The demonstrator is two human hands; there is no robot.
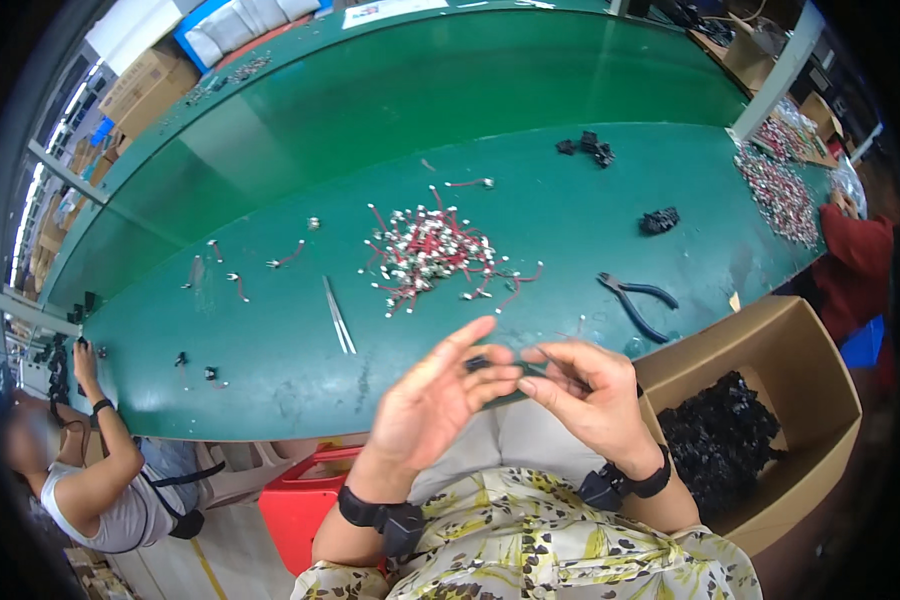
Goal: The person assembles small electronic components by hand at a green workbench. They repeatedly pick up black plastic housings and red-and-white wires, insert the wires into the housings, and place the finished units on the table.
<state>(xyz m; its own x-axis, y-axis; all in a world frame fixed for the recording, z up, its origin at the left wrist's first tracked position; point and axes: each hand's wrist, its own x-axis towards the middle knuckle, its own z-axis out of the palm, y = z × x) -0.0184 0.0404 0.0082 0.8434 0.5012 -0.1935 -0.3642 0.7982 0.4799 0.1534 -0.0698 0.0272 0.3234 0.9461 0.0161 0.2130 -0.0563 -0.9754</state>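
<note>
My left hand point(440, 395) is raised in front of me with its fingers stretched out, and its fingertips pinch a small black plastic part point(477, 363). My right hand point(590, 390) meets it from the right, its thumb and forefinger closed on a thin wire point(560, 372) that runs into the black part. Both hands hover over the near edge of the green table point(530, 210). Further out on the table lies a pile of short red wires with white connectors point(428, 255).
Tweezers point(338, 316) and blue-handled pliers point(635, 300) lie on the table. Small black parts point(660, 220) sit further right. A cardboard box of black parts point(730, 440) stands at my right, a red crate point(305, 500) below. A seated person point(100, 480) works at left, another person point(855, 260) at right.
</note>
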